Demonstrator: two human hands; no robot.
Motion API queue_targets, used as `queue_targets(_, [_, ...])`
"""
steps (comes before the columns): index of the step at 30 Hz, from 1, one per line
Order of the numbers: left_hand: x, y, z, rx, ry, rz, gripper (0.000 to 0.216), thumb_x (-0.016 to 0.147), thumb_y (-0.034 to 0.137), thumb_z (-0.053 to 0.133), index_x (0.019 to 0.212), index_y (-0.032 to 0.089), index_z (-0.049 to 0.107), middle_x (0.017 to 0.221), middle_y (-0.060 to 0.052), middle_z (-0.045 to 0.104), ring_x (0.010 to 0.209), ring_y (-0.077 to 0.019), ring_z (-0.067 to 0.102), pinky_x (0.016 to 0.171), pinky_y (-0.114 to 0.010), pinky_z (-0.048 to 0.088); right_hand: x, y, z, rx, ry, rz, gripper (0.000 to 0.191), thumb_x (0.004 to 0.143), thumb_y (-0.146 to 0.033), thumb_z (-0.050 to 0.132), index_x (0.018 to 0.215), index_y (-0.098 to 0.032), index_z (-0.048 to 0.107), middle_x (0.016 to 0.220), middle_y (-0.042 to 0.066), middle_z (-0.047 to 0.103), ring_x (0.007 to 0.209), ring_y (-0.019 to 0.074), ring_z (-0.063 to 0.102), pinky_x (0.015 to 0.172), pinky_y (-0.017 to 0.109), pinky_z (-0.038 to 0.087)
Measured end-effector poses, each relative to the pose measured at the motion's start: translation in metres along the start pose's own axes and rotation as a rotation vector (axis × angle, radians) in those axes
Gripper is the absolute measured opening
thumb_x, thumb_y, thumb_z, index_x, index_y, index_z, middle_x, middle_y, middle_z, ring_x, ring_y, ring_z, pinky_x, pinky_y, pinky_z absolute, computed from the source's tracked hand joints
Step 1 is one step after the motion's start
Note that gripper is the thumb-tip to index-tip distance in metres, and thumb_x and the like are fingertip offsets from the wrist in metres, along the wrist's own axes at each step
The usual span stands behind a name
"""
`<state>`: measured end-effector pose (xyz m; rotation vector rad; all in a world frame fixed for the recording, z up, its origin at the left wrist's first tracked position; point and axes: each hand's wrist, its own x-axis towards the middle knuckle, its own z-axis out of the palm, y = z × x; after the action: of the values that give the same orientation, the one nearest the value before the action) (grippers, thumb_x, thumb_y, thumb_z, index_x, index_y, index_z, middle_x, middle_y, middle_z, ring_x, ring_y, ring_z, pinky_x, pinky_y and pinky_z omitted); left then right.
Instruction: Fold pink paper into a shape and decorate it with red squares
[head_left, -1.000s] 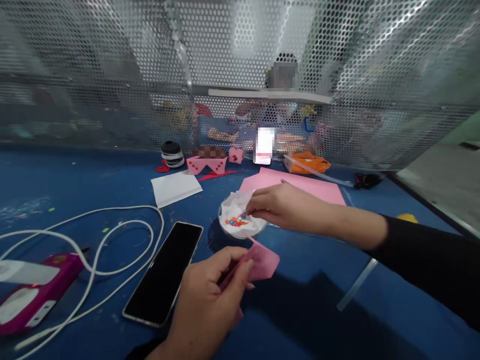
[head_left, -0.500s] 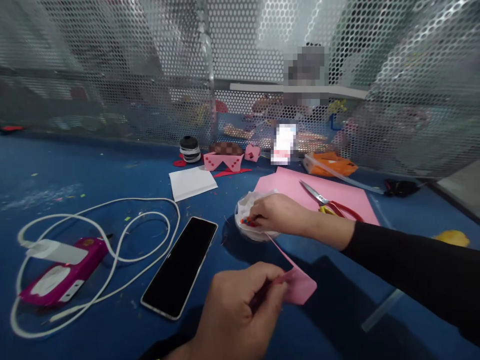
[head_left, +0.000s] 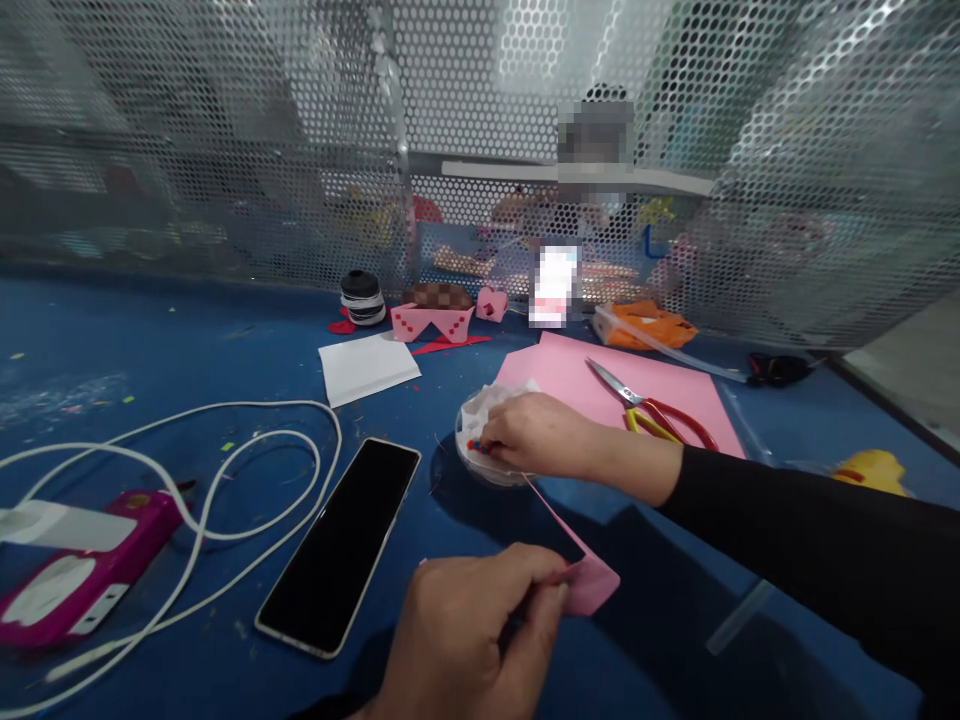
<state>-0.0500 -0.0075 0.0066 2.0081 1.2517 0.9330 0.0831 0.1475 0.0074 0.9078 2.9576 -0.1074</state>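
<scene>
At bottom centre, the left hand (head_left: pixel 480 625) pinches a pink piece (head_left: pixel 596 585), its thin edge slanting up-left toward the mid-frame bowl (head_left: pixel 480 467). Nearer the bowl, the right hand (head_left: pixel 540 432) has its fingertips at the coloured bits (head_left: pixel 472 446) inside; whether they clasp any, I cannot tell.

Pink folded piece (head_left: pixel 595 584), thin sheet, smooth, pinched in the left hand (head_left: pixel 480 615), tilted above the table (head_left: pixel 645 640), with its slim strip-like edge slanting up and away to near the bowl's near rim; part hidden by the fingers. Round clear bowl (head_left: pixel 471 466) sits upright on the table, crumpled white lining (head_left: pixel 487 400) inside, small red and blue bits (head_left: pixel 475 446) on the lining, partly covered by the right hand (head_left: pixel 540 435).
</scene>
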Motion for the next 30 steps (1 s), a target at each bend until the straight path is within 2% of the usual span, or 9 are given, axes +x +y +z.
queue_targets(7, [-0.0009,-0.0044,0.0012,0.016,0.028,0.038,0.017,0.093,0.021,0.053,0.086,0.022,0.069,0.060,0.005,0.068,0.051,-0.0087,0.063,0.051,-0.018,0.041,-0.0009,-0.0016,-0.0046,-0.002,-0.021,0.015,0.023,0.091,-0.019,0.055,0.083,-0.014,0.076,0.085,0.009,0.075,0.072,0.0175,0.062,0.059,0.030,0.030])
queue_targets(16, [-0.0021,-0.0047,0.0023,0.011,0.048,0.054,0.016,0.093,0.019,0.053,0.086,0.022,0.068,0.058,0.007,0.064,0.048,-0.0069,0.058,0.050,-0.019,0.039,0.0023,-0.0006,-0.0006,0.040,-0.006,0.069,0.021,0.084,-0.013,0.055,0.085,-0.014,0.076,0.085,0.010,0.075,0.072,0.0188,0.062,0.061,0.030,0.033])
queue_targets(21, [-0.0024,-0.0050,0.0009,-0.008,0.046,0.042,0.016,0.092,0.019,0.054,0.088,0.022,0.069,0.060,0.007,0.065,0.050,-0.0066,0.060,0.051,-0.018,0.039,0.0052,0.0023,0.0023,0.103,0.019,0.096,0.024,0.083,-0.010,0.055,0.089,-0.018,0.077,0.086,0.006,0.075,0.072,0.0165,0.061,0.062,0.028,0.034])
queue_targets(30, [0.0003,-0.0034,0.0028,-0.051,0.050,0.036,0.017,0.091,0.018,0.054,0.085,0.021,0.069,0.059,0.006,0.065,0.050,-0.0069,0.060,0.050,-0.017,0.039,0.0009,0.0077,0.0043,0.261,0.119,0.096,0.019,0.080,-0.008,0.057,0.081,-0.018,0.073,0.084,0.004,0.071,0.073,0.0143,0.059,0.065,0.026,0.036])
